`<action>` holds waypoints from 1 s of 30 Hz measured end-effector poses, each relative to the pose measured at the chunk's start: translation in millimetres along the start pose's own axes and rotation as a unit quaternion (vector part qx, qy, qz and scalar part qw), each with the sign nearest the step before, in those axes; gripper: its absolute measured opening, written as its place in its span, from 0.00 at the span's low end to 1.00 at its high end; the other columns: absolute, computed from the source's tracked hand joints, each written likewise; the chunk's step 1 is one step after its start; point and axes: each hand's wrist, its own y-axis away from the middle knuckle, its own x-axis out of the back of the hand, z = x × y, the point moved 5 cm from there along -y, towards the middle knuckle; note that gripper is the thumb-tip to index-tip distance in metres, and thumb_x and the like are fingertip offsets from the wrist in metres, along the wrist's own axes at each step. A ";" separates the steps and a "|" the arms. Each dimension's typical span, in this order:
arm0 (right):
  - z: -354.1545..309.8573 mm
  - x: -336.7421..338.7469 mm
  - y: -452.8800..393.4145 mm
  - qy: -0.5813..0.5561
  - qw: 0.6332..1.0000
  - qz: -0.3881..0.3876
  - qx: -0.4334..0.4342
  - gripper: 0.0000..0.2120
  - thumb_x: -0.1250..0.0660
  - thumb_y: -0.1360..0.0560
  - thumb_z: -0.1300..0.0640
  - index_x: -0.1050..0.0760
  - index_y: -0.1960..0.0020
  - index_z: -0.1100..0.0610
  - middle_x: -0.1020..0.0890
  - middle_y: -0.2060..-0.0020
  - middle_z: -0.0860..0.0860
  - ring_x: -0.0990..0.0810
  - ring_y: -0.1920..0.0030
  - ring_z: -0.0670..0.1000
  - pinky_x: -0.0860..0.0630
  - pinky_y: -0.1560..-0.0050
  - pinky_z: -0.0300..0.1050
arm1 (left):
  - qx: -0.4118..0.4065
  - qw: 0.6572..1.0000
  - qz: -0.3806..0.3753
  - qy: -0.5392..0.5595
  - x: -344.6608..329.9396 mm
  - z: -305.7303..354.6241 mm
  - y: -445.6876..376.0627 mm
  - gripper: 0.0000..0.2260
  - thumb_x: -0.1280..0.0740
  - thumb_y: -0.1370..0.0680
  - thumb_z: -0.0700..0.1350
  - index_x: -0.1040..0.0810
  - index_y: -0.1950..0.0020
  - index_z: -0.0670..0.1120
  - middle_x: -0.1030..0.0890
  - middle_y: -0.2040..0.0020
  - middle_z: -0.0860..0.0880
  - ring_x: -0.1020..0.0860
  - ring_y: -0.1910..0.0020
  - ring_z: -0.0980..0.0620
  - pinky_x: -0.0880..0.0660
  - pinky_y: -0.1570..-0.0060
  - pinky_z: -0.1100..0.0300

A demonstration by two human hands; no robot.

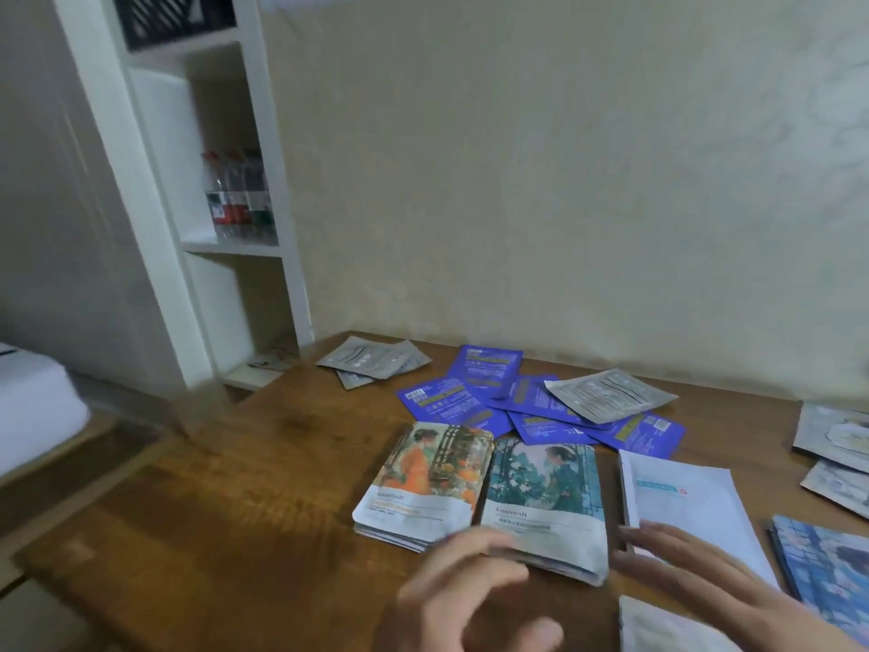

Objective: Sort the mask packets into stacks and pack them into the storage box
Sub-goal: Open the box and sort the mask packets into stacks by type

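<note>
Two neat stacks of mask packets lie side by side on the wooden table [244,468]: an orange-picture stack [423,482] and a teal-picture stack [545,501]. A white packet stack [691,501] lies right of them. Loose blue packets [489,397] and silver packets [609,395] are scattered behind. My left hand [465,590], blurred, hovers with loose fingers at the near edge of the two picture stacks. My right hand [696,571] lies flat with straight fingers over the near end of the white stack. No storage box is visible.
More silver packets [371,362] lie at the table's back left. Pale picture packets [832,440] and a blue-picture stack [827,567] sit at the right edge. A white shelf unit [225,247] with bottles [237,195] stands at the left, against the wall.
</note>
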 end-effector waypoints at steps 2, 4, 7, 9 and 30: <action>-21.4 29.1 -33.2 -0.014 0.993 0.109 0.042 0.27 0.48 0.33 0.21 0.37 0.35 0.24 0.32 0.36 0.23 0.44 0.31 0.26 0.49 0.38 0.17 | -0.012 0.980 0.192 -0.053 49.8 -28.7 -30.6 0.09 0.31 0.27 0.56 0.17 0.52 0.54 0.19 0.49 0.62 0.23 0.46 0.67 0.31 0.48 0.75; -38.6 41.4 -74.0 0.043 0.988 0.126 0.077 0.24 0.45 0.32 0.23 0.34 0.39 0.28 0.30 0.39 0.24 0.45 0.32 0.24 0.48 0.40 0.15 | 0.120 0.977 0.158 -0.076 70.6 -92.9 -79.0 0.09 0.31 0.25 0.54 0.19 0.48 0.52 0.19 0.47 0.59 0.23 0.46 0.62 0.31 0.49 0.71; -57.6 42.5 -161.5 0.054 0.984 0.122 0.119 0.28 0.40 0.28 0.30 0.41 0.30 0.33 0.41 0.32 0.26 0.42 0.29 0.32 0.42 0.34 0.27 | 0.234 0.954 0.029 -0.183 85.2 -178.3 -133.0 0.19 0.33 0.22 0.55 0.26 0.33 0.50 0.25 0.33 0.53 0.28 0.35 0.55 0.31 0.38 0.63; -60.3 42.4 -223.9 0.067 0.989 0.087 0.099 0.31 0.39 0.25 0.36 0.42 0.26 0.40 0.40 0.27 0.35 0.41 0.27 0.39 0.41 0.31 0.33 | 0.242 0.935 -0.057 -0.254 89.7 -222.8 -150.6 0.28 0.35 0.22 0.58 0.36 0.25 0.50 0.36 0.24 0.51 0.37 0.26 0.51 0.37 0.29 0.55; -149.4 -14.7 -427.5 -0.003 0.998 0.027 0.053 0.09 0.36 0.23 0.51 0.22 0.45 0.52 0.20 0.46 0.50 0.21 0.49 0.52 0.25 0.51 0.43 | 0.170 0.860 -0.328 -0.352 177.3 -272.1 -55.5 0.34 0.50 0.23 0.71 0.58 0.22 0.63 0.62 0.23 0.65 0.65 0.25 0.64 0.70 0.28 0.48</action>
